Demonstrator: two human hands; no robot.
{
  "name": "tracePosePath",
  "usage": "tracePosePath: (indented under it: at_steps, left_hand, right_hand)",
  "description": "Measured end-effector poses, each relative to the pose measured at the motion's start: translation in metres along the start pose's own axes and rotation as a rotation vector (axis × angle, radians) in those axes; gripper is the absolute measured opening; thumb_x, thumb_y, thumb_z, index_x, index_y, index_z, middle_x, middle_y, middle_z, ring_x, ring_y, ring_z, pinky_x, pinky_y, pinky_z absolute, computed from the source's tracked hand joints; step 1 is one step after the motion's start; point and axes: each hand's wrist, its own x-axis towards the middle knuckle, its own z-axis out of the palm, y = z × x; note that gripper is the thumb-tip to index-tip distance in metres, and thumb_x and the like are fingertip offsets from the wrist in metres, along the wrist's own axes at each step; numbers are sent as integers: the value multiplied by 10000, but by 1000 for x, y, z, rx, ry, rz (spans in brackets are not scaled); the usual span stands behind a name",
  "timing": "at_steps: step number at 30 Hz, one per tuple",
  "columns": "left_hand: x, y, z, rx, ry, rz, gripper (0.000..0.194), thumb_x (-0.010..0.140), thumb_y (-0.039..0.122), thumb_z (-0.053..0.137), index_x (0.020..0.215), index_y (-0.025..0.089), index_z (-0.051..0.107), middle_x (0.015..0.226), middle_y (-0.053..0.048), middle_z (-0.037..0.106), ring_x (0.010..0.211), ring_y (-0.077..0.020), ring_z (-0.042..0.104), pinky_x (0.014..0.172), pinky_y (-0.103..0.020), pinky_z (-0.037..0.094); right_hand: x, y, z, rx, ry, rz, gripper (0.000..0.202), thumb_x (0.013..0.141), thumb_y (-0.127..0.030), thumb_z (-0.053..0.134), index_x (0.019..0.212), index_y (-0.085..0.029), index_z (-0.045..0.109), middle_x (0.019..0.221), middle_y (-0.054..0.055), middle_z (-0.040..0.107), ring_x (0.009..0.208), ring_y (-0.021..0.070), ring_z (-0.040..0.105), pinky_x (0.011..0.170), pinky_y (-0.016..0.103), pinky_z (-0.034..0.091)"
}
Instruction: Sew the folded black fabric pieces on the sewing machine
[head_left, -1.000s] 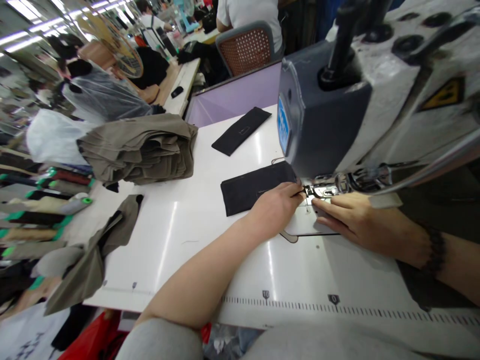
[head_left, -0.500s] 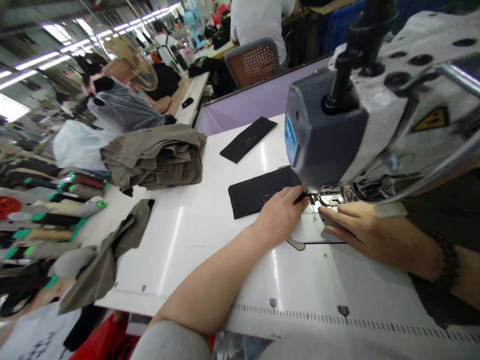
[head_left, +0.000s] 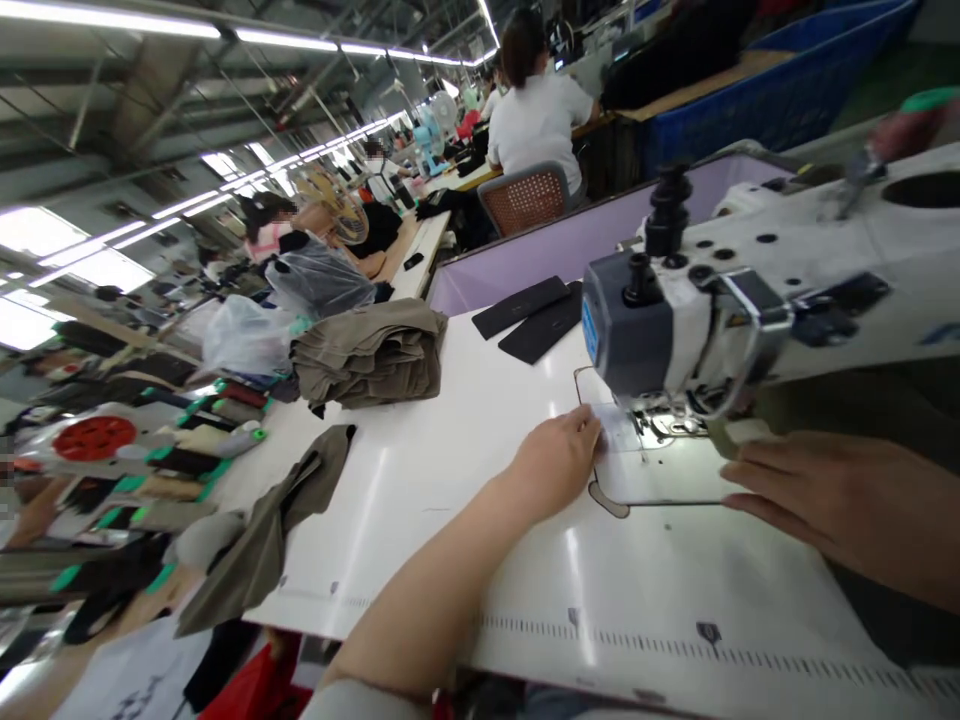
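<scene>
A sewing machine [head_left: 634,320] stands over a white table [head_left: 450,500]. My left hand [head_left: 559,460] rests at the left edge of its metal plate [head_left: 622,470], fingers curled and pressed together; whatever they hold, if anything, is hidden. To the right of the needle area, my right hand [head_left: 840,500] touches olive-green fabric [head_left: 825,410] and a small pale piece [head_left: 750,431]; whether it grips them is unclear. Two black fabric pieces [head_left: 551,325] lie partly overlapping behind the left hand, beside the machine head.
A stack of brown-grey fabric [head_left: 371,355] sits at the table's back left, with a loose piece [head_left: 277,530] nearer. Thread spools [head_left: 184,460] lie further left. Beyond the purple partition [head_left: 487,265], a person [head_left: 540,125] sits on a chair.
The black piece from under the needle now lies beside the other one at the back. My right hand has moved right, onto the green fabric. The view has tilted up.
</scene>
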Motion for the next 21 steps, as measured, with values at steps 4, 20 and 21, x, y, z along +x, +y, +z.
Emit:
tracePosePath:
  at_steps: [4, 20, 21]
  left_hand:
    - [-36, 23, -17, -12, -8, 132, 267, 857, 182, 504, 1110, 98, 516, 1199, -130, 545, 1019, -240, 579, 861, -375, 501]
    - [-55, 93, 7, -232, 247, 304, 449, 834, 117, 499, 1265, 95, 375, 1267, -160, 479, 1180, -219, 458, 963, -372, 440]
    - [-48, 99, 8, -253, 297, 320, 468, 835, 112, 488, 1281, 89, 350, 1300, -169, 444, 1223, -222, 409, 989, -389, 412]
  right_hand:
    - [-45, 4, -23, -32, -143, -63, 184, 833, -290, 450, 723, -244, 591, 728, 48, 599, 610, 190, 548, 578, 368, 423]
    - [-113, -41, -42, 12, 182, 330, 202, 847, -204, 456, 1005, -156, 572, 918, 82, 652, 831, 197, 617, 736, 315, 502]
    - [-111, -48, -44, 45, 184, 314, 198, 847, -201, 455, 998, -169, 579, 913, 69, 656, 830, 189, 618, 734, 308, 506]
